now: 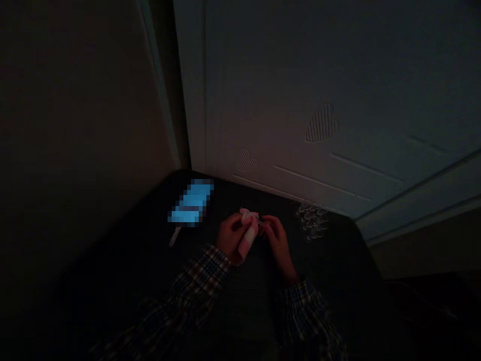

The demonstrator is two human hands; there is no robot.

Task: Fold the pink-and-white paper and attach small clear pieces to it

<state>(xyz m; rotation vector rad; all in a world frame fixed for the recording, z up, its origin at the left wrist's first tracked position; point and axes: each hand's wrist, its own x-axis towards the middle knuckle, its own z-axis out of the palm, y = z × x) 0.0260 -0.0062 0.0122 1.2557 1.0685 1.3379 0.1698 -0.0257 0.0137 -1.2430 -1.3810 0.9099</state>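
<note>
My left hand point(229, 235) is closed around a rolled or folded pink and white cloth point(248, 235), which hangs down over the palm. Just to its right, my right hand point(276, 238) pinches a thin pale piece point(261, 223) at the cloth's upper edge. Too little light falls on that piece to tell what kind it is, or whether it passes through the cloth. Both hands are above the dark tabletop, close together.
A lit, blurred phone-like screen point(191, 203) lies on the dark table point(248, 291) at left, with a pale strip point(174, 236) beside it. Several clear ring-like pieces point(311, 220) lie heaped at right. A pale panel with heart reliefs point(323, 124) stands behind.
</note>
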